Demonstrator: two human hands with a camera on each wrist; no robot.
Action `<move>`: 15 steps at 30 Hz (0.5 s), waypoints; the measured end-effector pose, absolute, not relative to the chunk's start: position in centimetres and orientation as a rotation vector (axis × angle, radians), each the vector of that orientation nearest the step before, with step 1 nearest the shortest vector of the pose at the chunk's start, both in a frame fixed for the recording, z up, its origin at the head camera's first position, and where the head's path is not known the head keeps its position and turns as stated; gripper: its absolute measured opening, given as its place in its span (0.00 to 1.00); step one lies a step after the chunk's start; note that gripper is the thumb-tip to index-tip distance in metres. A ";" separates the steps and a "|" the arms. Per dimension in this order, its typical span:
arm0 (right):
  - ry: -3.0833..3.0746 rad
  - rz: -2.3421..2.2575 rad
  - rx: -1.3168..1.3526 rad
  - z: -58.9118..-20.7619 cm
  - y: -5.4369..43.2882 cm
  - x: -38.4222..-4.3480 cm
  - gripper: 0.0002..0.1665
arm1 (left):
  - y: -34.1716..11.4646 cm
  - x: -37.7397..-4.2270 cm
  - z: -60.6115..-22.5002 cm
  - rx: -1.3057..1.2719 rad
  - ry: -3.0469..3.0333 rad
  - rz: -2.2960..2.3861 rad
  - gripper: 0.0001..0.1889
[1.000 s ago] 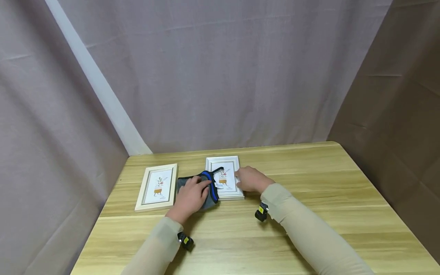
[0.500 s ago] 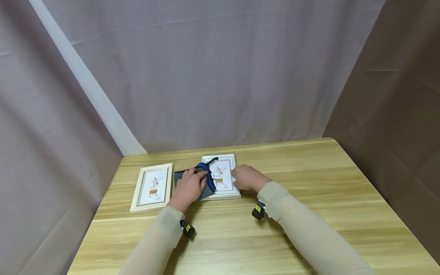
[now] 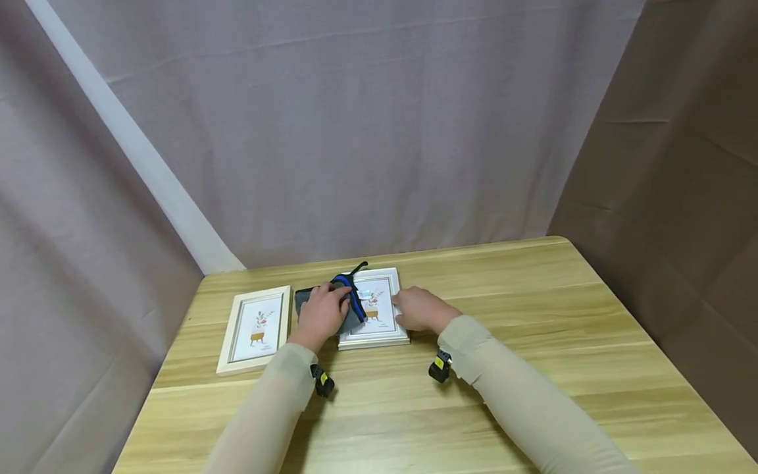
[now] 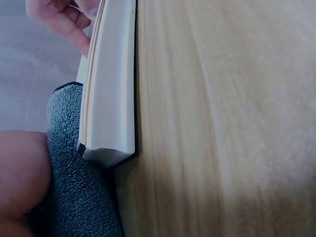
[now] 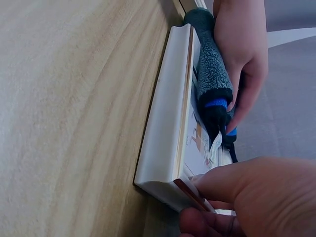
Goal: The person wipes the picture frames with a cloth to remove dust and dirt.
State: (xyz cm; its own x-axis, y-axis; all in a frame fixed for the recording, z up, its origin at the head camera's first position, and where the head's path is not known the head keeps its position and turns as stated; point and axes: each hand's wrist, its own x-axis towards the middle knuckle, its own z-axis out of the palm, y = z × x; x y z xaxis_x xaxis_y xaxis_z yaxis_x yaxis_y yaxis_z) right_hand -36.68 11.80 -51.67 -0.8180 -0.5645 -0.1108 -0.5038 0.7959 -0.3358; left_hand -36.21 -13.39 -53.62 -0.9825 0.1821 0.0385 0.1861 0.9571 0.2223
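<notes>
A silver-white picture frame (image 3: 375, 340) lies on the table with a potted-plant print inside. My left hand (image 3: 320, 316) holds a grey fleecy cloth (image 3: 353, 320) with black and blue edging over the frame's left part. The right wrist view shows the left fingers bent over the bunched cloth (image 5: 213, 69), near its blue band. My right hand (image 3: 422, 309) pinches the frame's right edge. In the right wrist view the thumb lies on top of the frame (image 5: 165, 113) and a finger sits below its rim. The cloth hides part of the print.
A cream picture frame (image 3: 257, 329) with a similar print lies just left of the cloth on the wooden table (image 3: 503, 289). Grey curtain (image 3: 355, 131) hangs behind the table's far edge, and a brown curtain (image 3: 669, 197) hangs at the right.
My left hand has moved the cloth across the silver-white frame, away from me toward its far edge. The right hand has kept its hold on the right edge. The head view has shifted slightly.
</notes>
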 end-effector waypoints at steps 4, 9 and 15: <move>2.770 -0.461 -0.775 -51.8 11.6 -36.4 0.22 | -13.6 -36.3 -53.6 -0.293 -3.100 -0.397 0.22; 2.773 -0.483 -0.741 -51.8 11.3 -36.1 0.23 | -13.6 -36.0 -53.2 -0.301 -3.114 -0.445 0.23; 2.789 -0.504 -0.692 -51.6 11.0 -35.6 0.17 | -13.4 -35.3 -52.9 -0.316 -3.121 -0.445 0.22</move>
State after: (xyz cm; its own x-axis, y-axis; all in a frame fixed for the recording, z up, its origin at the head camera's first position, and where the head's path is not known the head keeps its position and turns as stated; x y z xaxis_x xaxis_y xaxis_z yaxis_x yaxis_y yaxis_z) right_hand -35.56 10.99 -51.55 -0.8638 -0.4862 -0.1321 -0.4092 0.8301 -0.3789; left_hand -35.32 -13.44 -52.89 -0.9797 0.2002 0.0013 0.1926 0.9407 0.2794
